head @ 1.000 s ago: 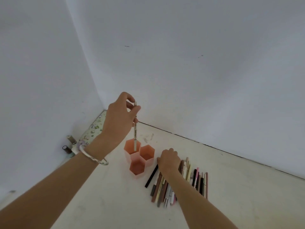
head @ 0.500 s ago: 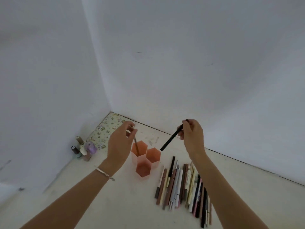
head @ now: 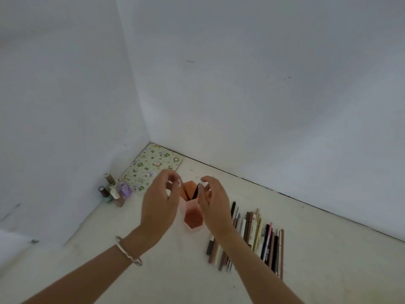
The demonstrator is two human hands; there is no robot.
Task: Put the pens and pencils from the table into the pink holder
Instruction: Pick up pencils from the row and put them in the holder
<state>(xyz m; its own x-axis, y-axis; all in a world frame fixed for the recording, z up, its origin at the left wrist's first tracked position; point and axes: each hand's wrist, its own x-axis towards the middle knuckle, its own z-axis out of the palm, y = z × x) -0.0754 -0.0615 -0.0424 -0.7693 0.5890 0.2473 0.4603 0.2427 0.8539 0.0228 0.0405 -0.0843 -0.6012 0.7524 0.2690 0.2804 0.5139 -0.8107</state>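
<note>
The pink holder (head: 192, 218), made of three hexagonal cells, stands on the white table between my hands. A thin brown pencil (head: 185, 192) leans in its far left cell. My left hand (head: 161, 202) hovers just left of the holder with loosely curled fingers and holds nothing. My right hand (head: 211, 202) is just right of the holder and pinches the top of a black pen (head: 195, 191), whose lower end is inside a far cell. Several pens and pencils (head: 252, 235) lie in a row on the table, right of my right forearm.
Several small nail polish bottles (head: 112, 193) stand by the left wall. A green patterned pad (head: 151, 166) lies in the corner behind the holder. White walls close the table on the left and at the back.
My left hand let go of the pencil, which now stands in the holder. My right hand brought the black pen from the air down into a far cell.
</note>
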